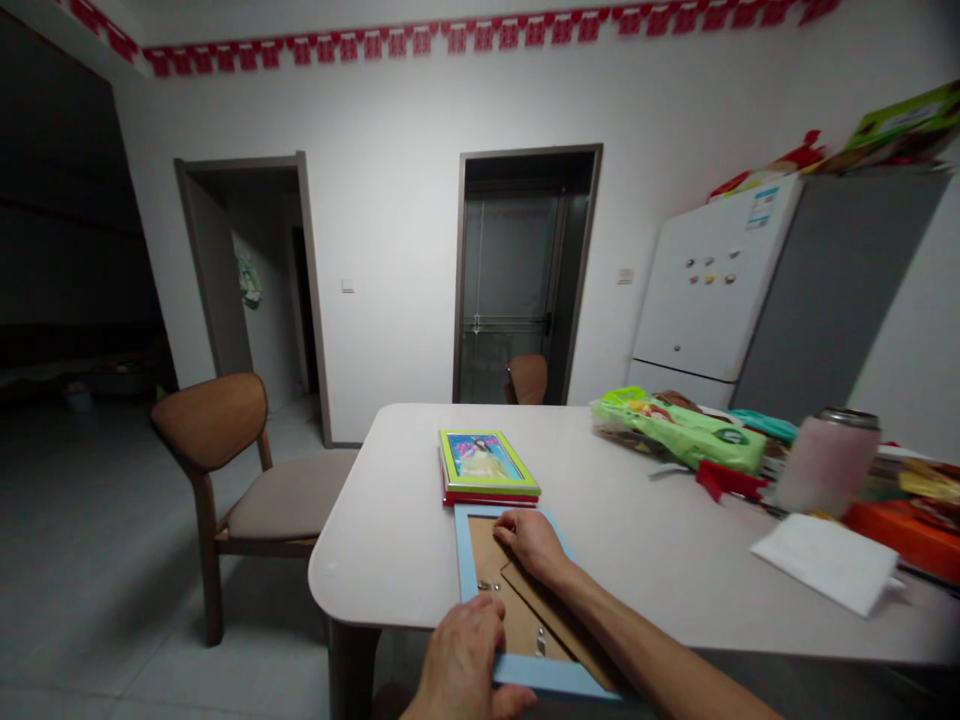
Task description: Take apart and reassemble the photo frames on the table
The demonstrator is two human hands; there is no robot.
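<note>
A light-blue picture frame lies face down at the table's near edge, its brown backing board showing. On the board are small metal hangers and a brown stand leg, partly under my right forearm. My left hand grips the frame's near left corner, fingers on top and thumb by the near edge. My right hand has its fingers curled together at the board's far end; whatever they pinch is hidden. Just beyond lies a stack of frames, a green picture frame on top of a red one.
The white table has a rounded left corner. At right are a green package, a pink jar, white paper and an orange box. A wooden chair stands left, a fridge behind at right.
</note>
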